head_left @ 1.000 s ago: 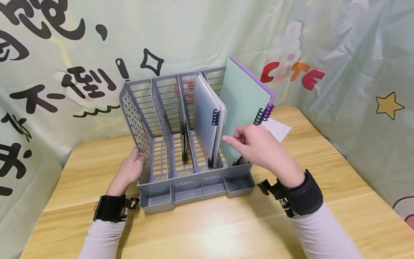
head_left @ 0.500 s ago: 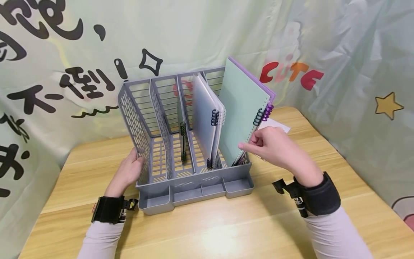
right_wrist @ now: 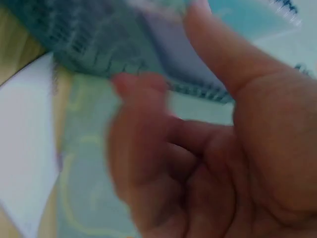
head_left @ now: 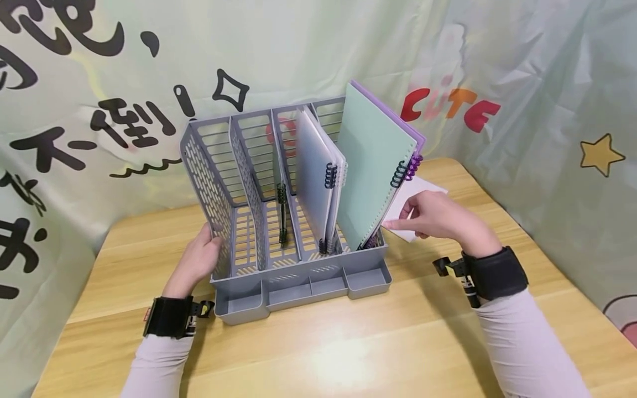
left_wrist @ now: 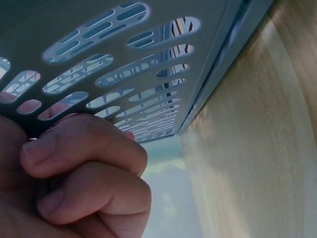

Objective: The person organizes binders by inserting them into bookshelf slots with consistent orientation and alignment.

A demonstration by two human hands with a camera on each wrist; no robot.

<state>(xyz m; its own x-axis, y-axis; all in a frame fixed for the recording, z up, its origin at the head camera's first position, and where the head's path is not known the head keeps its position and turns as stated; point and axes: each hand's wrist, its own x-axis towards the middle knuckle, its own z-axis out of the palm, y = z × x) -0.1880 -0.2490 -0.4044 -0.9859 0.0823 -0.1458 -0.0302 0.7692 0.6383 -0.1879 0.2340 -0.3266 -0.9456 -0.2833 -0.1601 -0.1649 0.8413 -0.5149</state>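
A grey file rack (head_left: 298,271) with upright dividers stands on the table. My left hand (head_left: 199,255) grips its perforated left side wall (left_wrist: 163,89), fingers curled against the outside. My right hand (head_left: 438,218) is at the rack's right side, thumb near the lower corner of a mint-green spiral notebook (head_left: 373,160). In the right wrist view the thumb stands apart from the bent fingers (right_wrist: 133,148), with nothing held between them. Behind the mint notebook leans a purple spiral notebook (head_left: 420,142), in the same right-hand compartment.
Frosted-cover spiral notebooks (head_left: 314,177) stand in the compartment left of the mint one. A thin notebook with dark rings (head_left: 282,213) stands further left. White paper (head_left: 413,193) lies on the table (head_left: 338,354) at right. Small trays (head_left: 288,296) run along the rack's front; a printed cloth (head_left: 298,50) hangs behind.
My right hand has moved right and outward, from in front of the mint notebook to the rack's right side. The left hand has stayed on the left wall.
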